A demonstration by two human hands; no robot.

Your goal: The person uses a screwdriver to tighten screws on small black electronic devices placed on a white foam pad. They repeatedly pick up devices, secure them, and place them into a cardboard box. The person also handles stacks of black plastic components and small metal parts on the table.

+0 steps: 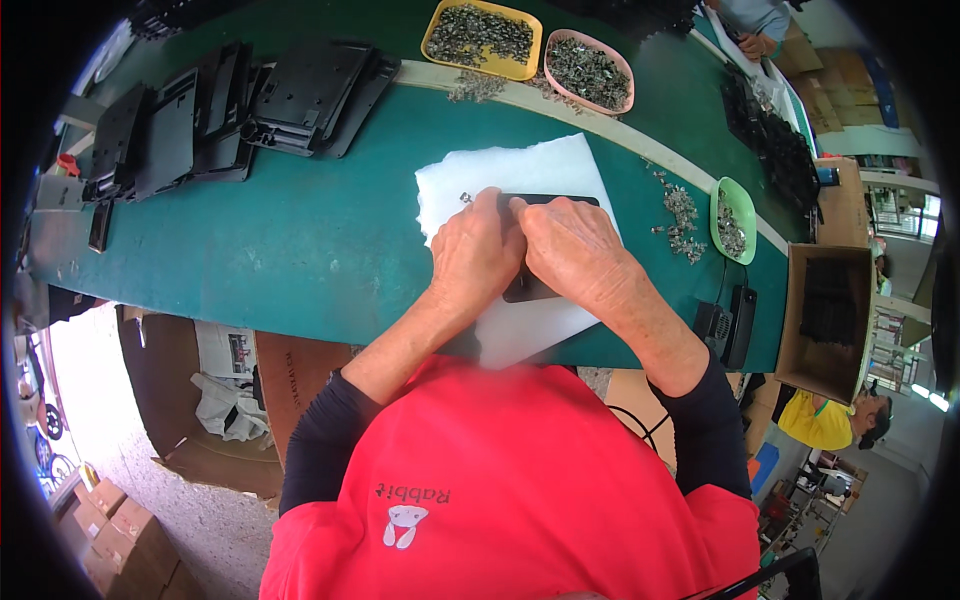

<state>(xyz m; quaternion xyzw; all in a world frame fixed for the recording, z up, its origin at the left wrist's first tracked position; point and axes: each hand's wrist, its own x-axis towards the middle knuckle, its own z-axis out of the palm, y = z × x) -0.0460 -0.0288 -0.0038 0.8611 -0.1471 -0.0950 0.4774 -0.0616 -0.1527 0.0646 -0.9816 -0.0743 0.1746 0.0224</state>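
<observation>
Both of my hands rest on a flat black plastic part (pixel 530 288) that lies on a white foam sheet (pixel 520 170) on the green table (pixel 300 240). My left hand (pixel 478 255) presses on the part's left side, fingers curled close together. My right hand (pixel 572 248) covers its right side, fingertips meeting those of the left hand near the part's top edge (pixel 560 200). A small metal screw (pixel 465 198) lies on the sheet just beyond my left fingers. Most of the part is hidden beneath my hands.
Stacked black plastic panels (pixel 300 95) lie at the far left. A yellow tray (pixel 482 38) and a pink tray (pixel 590 70) hold metal screws; a green dish (pixel 735 220) and loose screws (pixel 682 222) sit to the right. A cardboard box (pixel 828 315) and another person's hand (pixel 752 42) are at the right.
</observation>
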